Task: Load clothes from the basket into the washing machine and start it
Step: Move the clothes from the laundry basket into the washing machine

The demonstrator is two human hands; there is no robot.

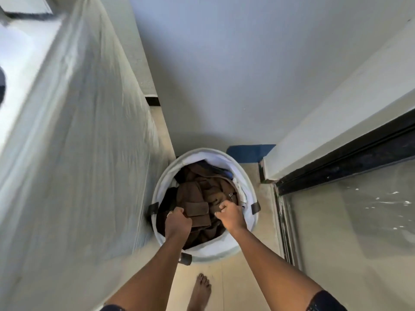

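One camera here, worn on my head, aimed forward and steeply down. It looks right into the basket (214, 246) of clothes (203, 196), close in, wide enough to catch the wall (224, 75) ahead and my foot (202, 290).

No legible text, tiny pale mark on brown garment (208, 191) too blurred to read
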